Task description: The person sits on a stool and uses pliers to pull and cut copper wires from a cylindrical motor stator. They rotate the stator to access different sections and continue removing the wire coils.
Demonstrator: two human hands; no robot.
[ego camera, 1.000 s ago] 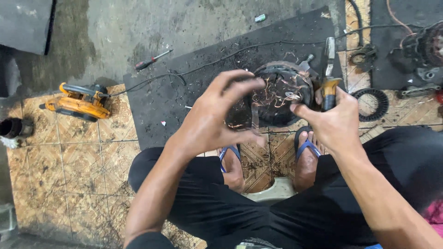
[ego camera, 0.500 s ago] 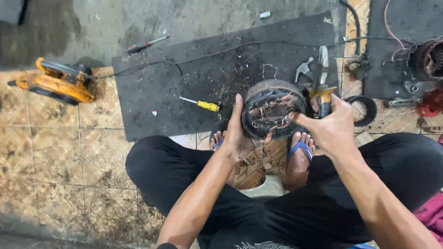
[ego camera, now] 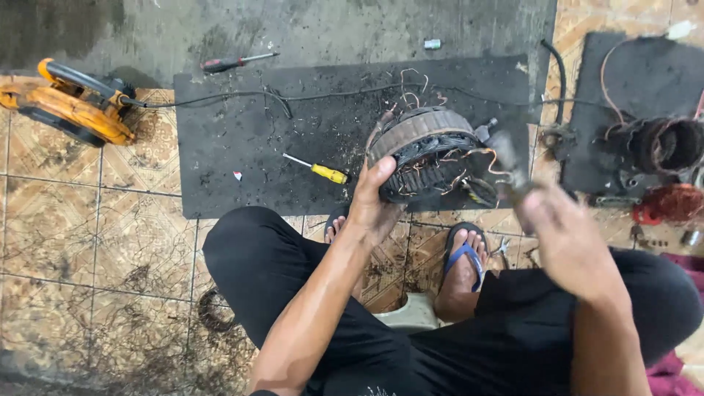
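My left hand (ego camera: 372,200) grips the near left rim of a round motor stator (ego camera: 427,152) with torn copper windings, held tilted on edge above a black rubber mat (ego camera: 249,139). My right hand (ego camera: 561,235), blurred by motion, is closed on a metal tool, apparently a hammer (ego camera: 506,165), whose head is at the stator's right side. Loose copper wires stick out of the stator's top and right.
A yellow-handled screwdriver (ego camera: 320,171) lies on the mat left of the stator. A red-handled screwdriver (ego camera: 233,62) and an orange power tool (ego camera: 70,103) with its cord lie at the left. Another stator (ego camera: 671,143) and parts sit at right. My feet in blue sandals (ego camera: 463,257) rest below.
My left hand has shifted to the stator's left rim and tipped it on edge. My right hand left the stator's rim and now swings a tool at its right side.
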